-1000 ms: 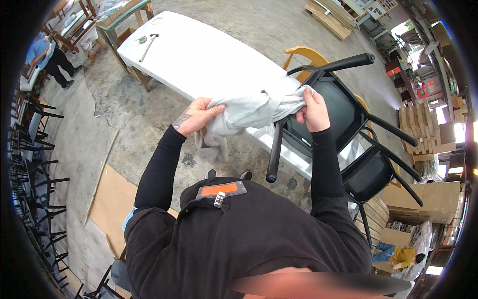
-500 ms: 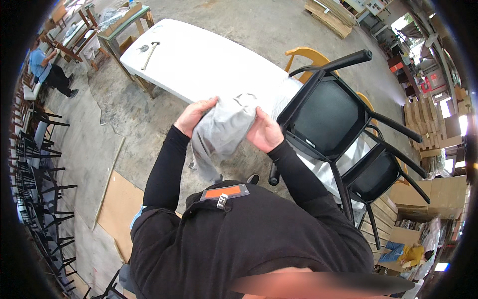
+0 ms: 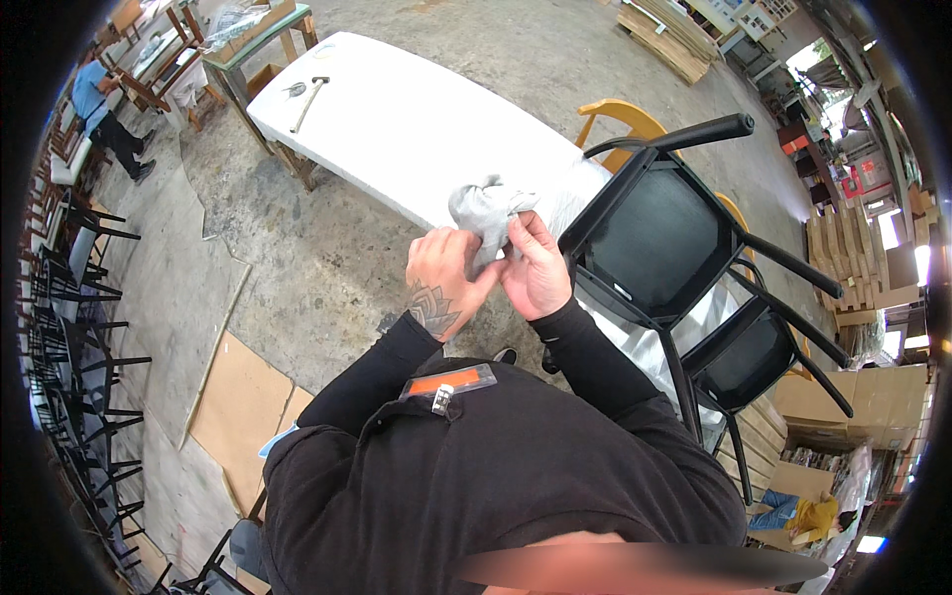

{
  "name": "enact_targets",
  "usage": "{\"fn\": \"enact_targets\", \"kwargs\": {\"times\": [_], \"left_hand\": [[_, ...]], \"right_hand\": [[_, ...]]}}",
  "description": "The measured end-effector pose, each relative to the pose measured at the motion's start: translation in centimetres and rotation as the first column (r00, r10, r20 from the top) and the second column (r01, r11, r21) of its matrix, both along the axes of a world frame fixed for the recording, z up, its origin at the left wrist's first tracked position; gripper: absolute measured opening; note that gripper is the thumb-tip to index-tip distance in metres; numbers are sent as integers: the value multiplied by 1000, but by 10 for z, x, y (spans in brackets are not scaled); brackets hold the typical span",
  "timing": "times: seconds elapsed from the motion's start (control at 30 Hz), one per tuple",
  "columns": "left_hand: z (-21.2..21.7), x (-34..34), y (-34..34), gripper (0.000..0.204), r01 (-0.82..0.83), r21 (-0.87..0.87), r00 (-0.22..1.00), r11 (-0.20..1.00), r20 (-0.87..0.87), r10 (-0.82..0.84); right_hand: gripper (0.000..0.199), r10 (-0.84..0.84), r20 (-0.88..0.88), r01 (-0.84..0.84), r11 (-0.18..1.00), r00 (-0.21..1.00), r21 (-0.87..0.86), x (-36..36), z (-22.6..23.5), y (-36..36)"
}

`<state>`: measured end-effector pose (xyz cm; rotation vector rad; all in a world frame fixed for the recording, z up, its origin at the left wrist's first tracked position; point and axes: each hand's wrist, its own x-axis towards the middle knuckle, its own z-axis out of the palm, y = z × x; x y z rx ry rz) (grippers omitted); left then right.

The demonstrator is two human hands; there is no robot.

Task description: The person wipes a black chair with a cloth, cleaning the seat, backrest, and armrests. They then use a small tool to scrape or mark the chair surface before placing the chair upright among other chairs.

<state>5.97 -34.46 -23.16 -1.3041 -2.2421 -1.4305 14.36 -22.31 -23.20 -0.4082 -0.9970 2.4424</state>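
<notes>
Both of my hands are bunched together in front of my chest around a grey cloth (image 3: 484, 210). My left hand (image 3: 443, 284) grips its lower part, my right hand (image 3: 535, 268) pinches it from the right, and a crumpled wad sticks up above my fingers. A black chair (image 3: 662, 238) lies on the white table (image 3: 397, 119) just to the right of my hands, not touched by either. A second black chair (image 3: 759, 362) sits behind it.
A hammer (image 3: 309, 97) lies at the table's far left end. A yellow wooden chair (image 3: 625, 121) stands beyond the table. Black chair frames (image 3: 74, 327) line the left side. Cardboard sheets (image 3: 238, 407) lie on the concrete floor. Another person (image 3: 104, 114) works at the far left.
My hands pulled the cloth off the black chair's back, brought it toward my chest and bunched it from a spread sheet into a small wad.
</notes>
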Motion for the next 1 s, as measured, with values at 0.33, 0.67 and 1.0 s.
{"fn": "enact_targets", "kwargs": {"times": [0.33,0.67,1.0], "left_hand": [[-17,-34,-10,22,191,288,474,938,810,-345],[-29,-122,-52,12,-351,500,514,792,809,-283],[-2,-127,-83,17,-111,385,872,916,479,-96]], "right_hand": [[10,-65,91,70,996,994,-54,5,-6,3],[14,-335,190,242,889,923,389,18,-30,81],[12,-570,42,-12,55,821,998,27,-4,115]]}}
